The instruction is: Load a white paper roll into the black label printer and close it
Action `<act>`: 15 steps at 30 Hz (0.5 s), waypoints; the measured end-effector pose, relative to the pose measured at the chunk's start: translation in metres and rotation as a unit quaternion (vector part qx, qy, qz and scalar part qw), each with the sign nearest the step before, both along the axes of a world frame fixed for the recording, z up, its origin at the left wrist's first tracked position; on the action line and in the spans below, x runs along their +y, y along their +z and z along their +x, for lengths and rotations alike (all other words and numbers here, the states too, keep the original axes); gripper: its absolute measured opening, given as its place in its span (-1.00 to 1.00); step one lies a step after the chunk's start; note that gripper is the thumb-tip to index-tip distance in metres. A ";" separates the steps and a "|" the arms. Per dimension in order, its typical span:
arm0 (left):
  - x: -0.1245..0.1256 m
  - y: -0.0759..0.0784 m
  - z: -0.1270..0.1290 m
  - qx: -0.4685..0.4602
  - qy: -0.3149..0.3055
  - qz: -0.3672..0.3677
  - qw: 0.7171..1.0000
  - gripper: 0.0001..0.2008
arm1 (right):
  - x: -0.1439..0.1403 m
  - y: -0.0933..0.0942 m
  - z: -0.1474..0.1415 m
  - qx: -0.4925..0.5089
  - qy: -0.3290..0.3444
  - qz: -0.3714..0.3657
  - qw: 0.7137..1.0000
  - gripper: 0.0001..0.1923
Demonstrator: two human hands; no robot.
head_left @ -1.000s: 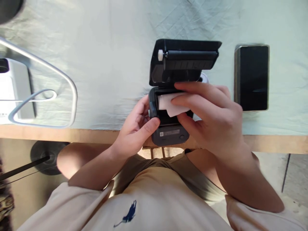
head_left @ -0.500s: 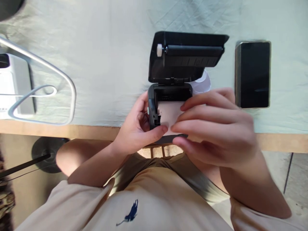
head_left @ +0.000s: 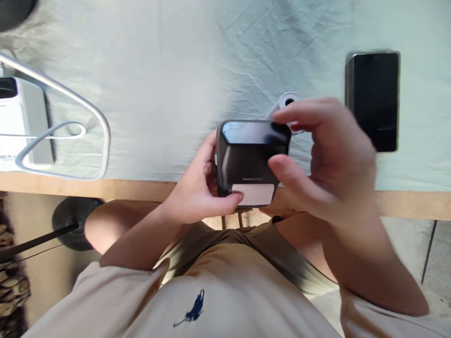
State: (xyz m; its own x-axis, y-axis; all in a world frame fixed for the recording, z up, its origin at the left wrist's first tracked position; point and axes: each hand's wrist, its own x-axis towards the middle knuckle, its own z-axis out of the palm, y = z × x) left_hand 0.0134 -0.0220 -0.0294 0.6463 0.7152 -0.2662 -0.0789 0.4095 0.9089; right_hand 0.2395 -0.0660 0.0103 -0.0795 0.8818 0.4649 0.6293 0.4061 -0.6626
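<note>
Left hand (head_left: 197,188) grips the closed printer (head_left: 252,157) at the bench (head_left: 141,94) edge; right hand (head_left: 327,159) touches its lid, fingers loosely open

- A pale green cloth (head_left: 158,84), creased all over, covers the table across the upper half of the frame.
- The table's bare wooden edge (head_left: 88,188) runs across the middle of the frame.
- Bright light falls on the cloth at upper centre.
- At lower right, pale floor (head_left: 437,263) with a dark seam.
- At lower left, a dark round base (head_left: 72,220) stands on the floor.
</note>
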 end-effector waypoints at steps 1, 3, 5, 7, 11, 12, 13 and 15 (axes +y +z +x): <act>0.000 -0.001 -0.001 -0.005 -0.001 0.006 1.000 0.04 | 0.000 0.000 0.001 -0.018 0.017 -0.002 1.000 -0.74; -0.001 -0.003 -0.002 -0.022 0.006 0.028 0.999 -0.01 | 0.000 0.001 0.003 -0.079 0.032 -0.022 0.996 -0.67; -0.002 -0.005 -0.002 -0.043 0.036 0.063 0.996 -0.13 | -0.002 0.003 0.001 -0.118 0.024 -0.033 0.992 -0.66; -0.003 -0.006 0.000 -0.045 0.065 0.092 0.993 -0.24 | -0.004 0.004 -0.003 -0.144 0.014 -0.017 0.989 -0.65; -0.005 -0.008 0.003 -0.026 0.060 0.084 0.994 -0.31 | -0.005 0.000 -0.011 -0.132 -0.021 0.001 0.991 -0.72; -0.005 -0.009 0.003 -0.026 0.057 0.079 0.995 -0.29 | -0.005 -0.002 -0.011 -0.129 -0.026 -0.011 0.991 -0.74; -0.006 -0.011 0.002 -0.031 0.059 0.077 0.995 -0.28 | -0.004 -0.002 -0.010 -0.130 -0.026 -0.014 0.991 -0.75; -0.007 -0.015 0.001 -0.038 0.078 0.070 0.994 -0.29 | -0.002 -0.003 -0.006 -0.140 -0.022 0.002 0.990 -0.73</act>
